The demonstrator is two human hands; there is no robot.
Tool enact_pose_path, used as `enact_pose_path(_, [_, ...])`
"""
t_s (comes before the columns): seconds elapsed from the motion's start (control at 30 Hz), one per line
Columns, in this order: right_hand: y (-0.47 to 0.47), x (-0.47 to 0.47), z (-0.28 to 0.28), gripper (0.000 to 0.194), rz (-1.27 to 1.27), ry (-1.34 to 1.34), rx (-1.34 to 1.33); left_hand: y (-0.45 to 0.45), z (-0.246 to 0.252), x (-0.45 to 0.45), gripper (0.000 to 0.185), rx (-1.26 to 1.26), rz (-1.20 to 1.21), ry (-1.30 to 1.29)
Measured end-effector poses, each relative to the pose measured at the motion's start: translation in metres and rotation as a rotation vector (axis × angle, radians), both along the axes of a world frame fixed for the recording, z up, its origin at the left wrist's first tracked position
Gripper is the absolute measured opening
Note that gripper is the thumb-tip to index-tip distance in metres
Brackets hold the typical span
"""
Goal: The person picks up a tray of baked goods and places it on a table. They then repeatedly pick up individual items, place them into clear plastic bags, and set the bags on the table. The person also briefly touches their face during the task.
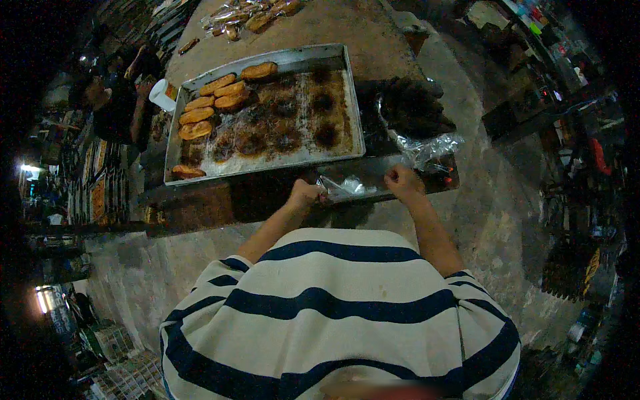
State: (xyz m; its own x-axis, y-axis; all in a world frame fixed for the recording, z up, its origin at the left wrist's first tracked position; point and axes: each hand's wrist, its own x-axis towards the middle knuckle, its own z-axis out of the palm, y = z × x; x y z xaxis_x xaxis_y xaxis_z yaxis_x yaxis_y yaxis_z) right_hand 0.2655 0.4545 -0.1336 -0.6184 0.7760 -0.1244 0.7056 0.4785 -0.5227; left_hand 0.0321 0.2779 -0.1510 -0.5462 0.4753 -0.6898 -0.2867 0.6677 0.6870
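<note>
My left hand (306, 194) is closed on the edge of a clear plastic bag (350, 186) at the table's near edge. To its right, my right hand (404, 184) is curled beside the bag; whether it grips anything is too dim to tell. Beyond both hands lies a large metal baking tray (356, 120) with browned, stained patches on its bottom. Several oblong bread rolls (196, 116) are grouped along its left side, and a single roll (188, 172) lies in its near left corner.
Plastic-wrapped rolls (250, 15) lie at the table's far end. Left of the tray stands a white container (162, 95), near another person (112, 100). A dark heap (415, 107) and crumpled clear plastic (430, 146) sit right of the tray. Stacked trays (102, 187) stand at left.
</note>
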Motion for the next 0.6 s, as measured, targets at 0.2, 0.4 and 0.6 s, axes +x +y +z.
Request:
enact_pose_path(0.2, [0.004,0.009,-0.021,0.028,-0.065,0.061,-0.030,-0.063,0.001,-0.055,0.016,0.202,0.122,-0.244])
enact_pose_path(0.4, [0.001,0.006,-0.030,0.028,-0.051,-0.021,0.083,-0.071,0.011,-0.046,0.055,0.390,0.165,-0.239])
enact_pose_path(0.6, [0.003,0.002,-0.028,0.028,-0.067,-0.051,0.034,-0.067,0.030,-0.037,0.065,0.634,0.310,-0.493])
